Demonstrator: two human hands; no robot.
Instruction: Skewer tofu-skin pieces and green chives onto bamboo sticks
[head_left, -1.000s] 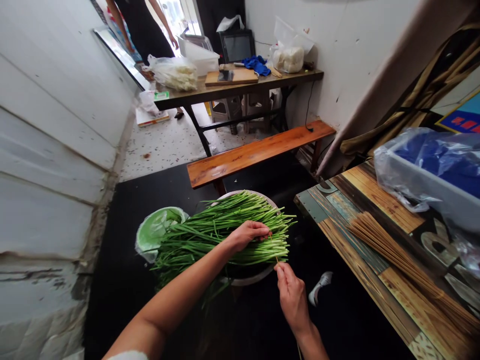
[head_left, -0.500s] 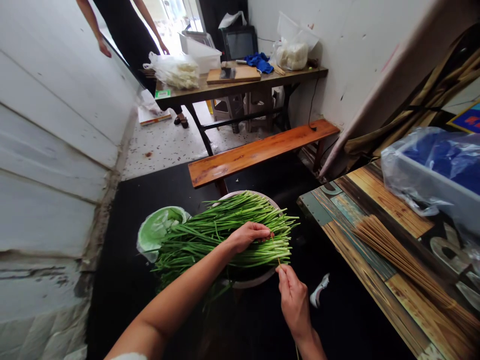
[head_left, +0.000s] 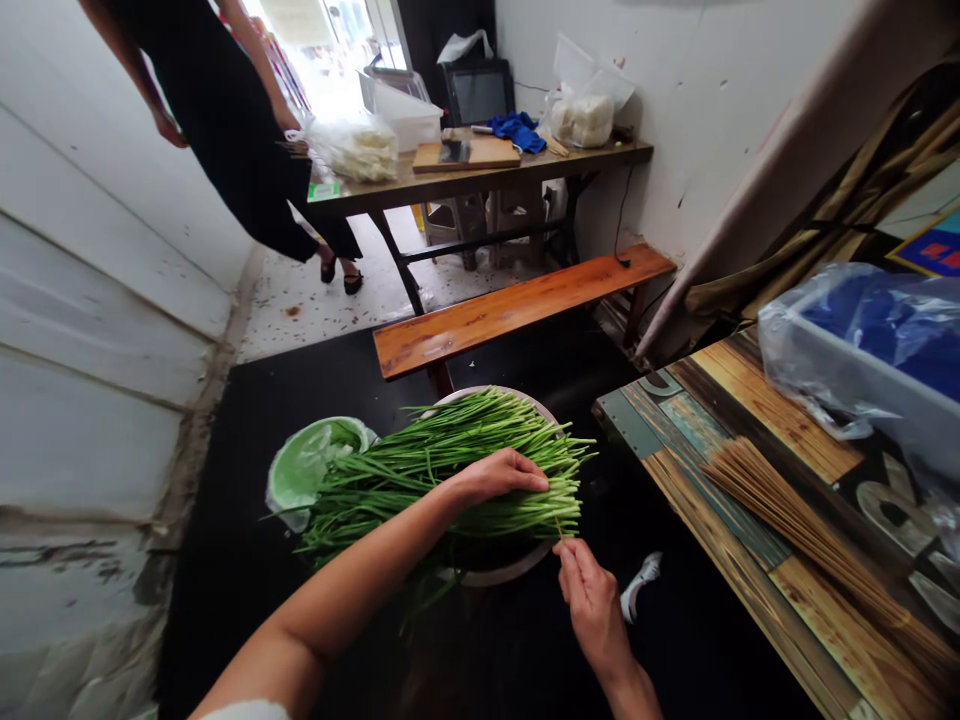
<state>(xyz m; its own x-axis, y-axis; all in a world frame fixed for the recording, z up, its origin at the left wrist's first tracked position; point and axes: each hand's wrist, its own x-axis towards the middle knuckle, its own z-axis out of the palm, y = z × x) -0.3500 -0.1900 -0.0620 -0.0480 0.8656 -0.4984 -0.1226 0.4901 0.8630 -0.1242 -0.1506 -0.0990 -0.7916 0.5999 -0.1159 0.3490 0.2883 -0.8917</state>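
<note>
A big pile of garlic chives (head_left: 420, 470) lies across a round basin (head_left: 517, 570), with the pale stem ends toward the right. My left hand (head_left: 510, 472) reaches over the pile, its fingers closed on stems near the cut ends. Just below and to the right, my right hand (head_left: 589, 590) is closed around a thin bamboo skewer (head_left: 559, 530). The skewer's tip points up at the stem ends, and its far part is hidden by my hand. A bundle of bamboo skewers (head_left: 795, 520) rests on the patterned table at right.
A green lined bin (head_left: 311, 460) stands left of the basin. Beyond are an orange wooden bench (head_left: 517, 305) and a table (head_left: 427, 185) with bags and a cutting board. A person in black (head_left: 217, 120) stands at the far left. A plastic tub (head_left: 885, 330) sits on the right table.
My left fingers have shifted slightly on the stems. My right hand stays nearly in place. The person at the back has come nearer, with more of the legs showing.
</note>
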